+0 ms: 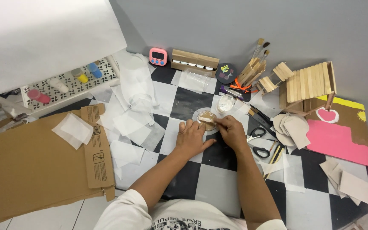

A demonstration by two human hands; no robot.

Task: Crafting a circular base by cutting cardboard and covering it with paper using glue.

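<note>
The worktop (pixel 218 183) is a black-and-white chequered surface strewn with white paper squares; a flattened cardboard sheet (pixel 30 166) lies at its left and a pink-painted cardboard scene (pixel 337 140) at its right, behind which stands a small house of craft sticks (pixel 309 83); scissors (pixel 258 142) lie just right of the hands, and a bundle of brushes and sticks (pixel 252 68) stands near the wall beside a pink timer (pixel 158 56).

Near the middle of the worktop, on a pale square, sits a round shallow dish (pixel 207 121), brownish inside with a pale rim; it looks light and rigid, likely to skid on the smooth top unless steadied at its rim.

The left hand (pixel 191 138) rests flat beside the dish, fingers spread and touching its near edge, its grip apart rather than closed on anything.

The right hand (pixel 231 132) has its grip pinched together on a craft stick (pixel 208 120), held by its right end with the rest lying across the dish.

The stick is thin, flat, pale wood; judged light, stiff along its length yet easy to snap if bent, and best held at one end between thumb and fingertip; whether its far end is wet cannot be told.
</note>
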